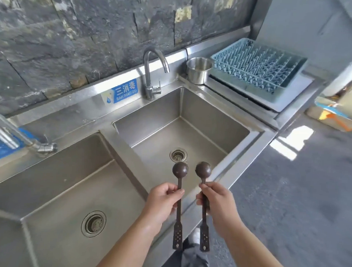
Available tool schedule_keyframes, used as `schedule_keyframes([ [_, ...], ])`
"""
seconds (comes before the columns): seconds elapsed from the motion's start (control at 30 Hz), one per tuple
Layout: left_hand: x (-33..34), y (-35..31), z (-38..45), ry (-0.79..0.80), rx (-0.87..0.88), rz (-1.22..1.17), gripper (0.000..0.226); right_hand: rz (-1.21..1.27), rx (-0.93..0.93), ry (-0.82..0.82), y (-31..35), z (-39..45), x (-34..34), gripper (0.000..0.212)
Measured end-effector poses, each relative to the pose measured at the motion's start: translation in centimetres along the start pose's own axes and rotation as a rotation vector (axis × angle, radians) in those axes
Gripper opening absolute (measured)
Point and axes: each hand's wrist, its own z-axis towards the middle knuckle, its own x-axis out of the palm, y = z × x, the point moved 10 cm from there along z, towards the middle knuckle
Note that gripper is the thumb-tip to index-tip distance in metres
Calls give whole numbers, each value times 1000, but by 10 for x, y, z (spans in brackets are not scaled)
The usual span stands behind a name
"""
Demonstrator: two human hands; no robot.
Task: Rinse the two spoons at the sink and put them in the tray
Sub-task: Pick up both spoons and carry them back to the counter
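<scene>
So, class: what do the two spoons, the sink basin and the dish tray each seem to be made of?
Spoons: dark brown, matte, probably wood or plastic, unclear which. Sink basin: brushed stainless steel, grey with soft reflections. Dish tray: light blue moulded plastic with a grid of pegs.

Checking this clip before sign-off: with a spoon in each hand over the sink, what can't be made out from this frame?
- Left spoon and right spoon, head view: bowls face away, so residue or wetness is unreadable; the left hand and right hand cover the mid-handles.
- Second faucet: cut by the left edge.
- Tray: contents between the pegs too small to tell.
- Faucet: no stream visible; handle position unclear.
</scene>
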Motion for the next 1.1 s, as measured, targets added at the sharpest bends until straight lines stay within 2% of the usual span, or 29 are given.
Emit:
schedule_keyframes([
  [0.17, 54, 9, -55, 204, 58, 100, 14, 12, -15, -155, -30, -78, -62, 23],
  [0.4, 149, 24, -125, 457, 129, 319, 16, 205, -28, -438, -70, -175, -161, 17],
  [0.63, 259, 65, -238, 787, 166, 448, 19, 341, -67, -680, -118, -307, -255, 17],
  [0.83, 326, 131, -379, 1067, 215, 590, 19, 485, -110, -874, -184, -463, -316, 14],
  [1.1, 369, 270, -605, 1436, 205, 790, 19, 655, -104, -1250, -308, -695, -354, 12],
])
